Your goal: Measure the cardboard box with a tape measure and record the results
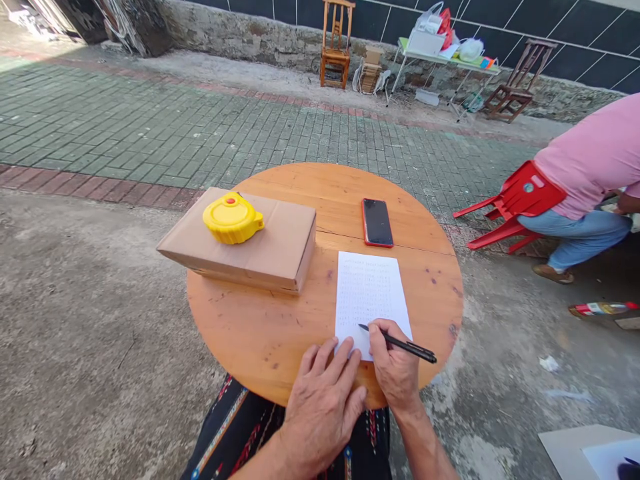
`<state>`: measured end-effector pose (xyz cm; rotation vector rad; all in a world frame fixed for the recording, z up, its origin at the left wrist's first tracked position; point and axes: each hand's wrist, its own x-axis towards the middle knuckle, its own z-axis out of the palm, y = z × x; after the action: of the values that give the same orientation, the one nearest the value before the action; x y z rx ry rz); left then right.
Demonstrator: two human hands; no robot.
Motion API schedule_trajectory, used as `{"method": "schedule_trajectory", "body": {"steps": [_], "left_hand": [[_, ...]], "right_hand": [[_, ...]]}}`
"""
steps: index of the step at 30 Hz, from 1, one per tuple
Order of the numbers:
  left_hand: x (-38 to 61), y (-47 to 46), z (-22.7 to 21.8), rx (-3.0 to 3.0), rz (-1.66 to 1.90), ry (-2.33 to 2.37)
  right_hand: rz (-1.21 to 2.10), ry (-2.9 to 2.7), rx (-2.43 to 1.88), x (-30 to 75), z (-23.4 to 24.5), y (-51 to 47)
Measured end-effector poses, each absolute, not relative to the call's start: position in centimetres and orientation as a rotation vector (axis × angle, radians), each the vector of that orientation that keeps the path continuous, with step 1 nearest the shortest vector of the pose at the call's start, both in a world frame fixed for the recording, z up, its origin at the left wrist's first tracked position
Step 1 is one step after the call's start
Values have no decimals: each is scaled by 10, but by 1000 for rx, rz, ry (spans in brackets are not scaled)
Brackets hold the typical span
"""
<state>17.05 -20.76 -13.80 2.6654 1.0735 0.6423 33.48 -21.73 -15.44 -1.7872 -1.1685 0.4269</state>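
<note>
A white sheet of paper covered with rows of small handwriting lies on the round wooden table. My right hand grips a black pen, its tip touching the paper near the lowest written lines. Spread flat, my left hand rests at the table's near edge, its fingertips on the sheet's lower left corner. Beyond the sheet lies a phone with a red case and a dark screen. On the left, a yellow tape measure sits on top of a closed cardboard box.
A person in a pink shirt sits on a red plastic chair at right. Against the far wall stand a wooden chair, a folding table bearing bags, and a dark chair. A bottle lies on the ground.
</note>
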Motion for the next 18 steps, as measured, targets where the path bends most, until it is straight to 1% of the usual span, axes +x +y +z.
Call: {"method": "schedule_trajectory", "body": {"steps": [18], "left_hand": [[172, -208, -138, 2650, 642, 1075]], "right_hand": [[371, -1095, -1798, 335, -152, -219]]}}
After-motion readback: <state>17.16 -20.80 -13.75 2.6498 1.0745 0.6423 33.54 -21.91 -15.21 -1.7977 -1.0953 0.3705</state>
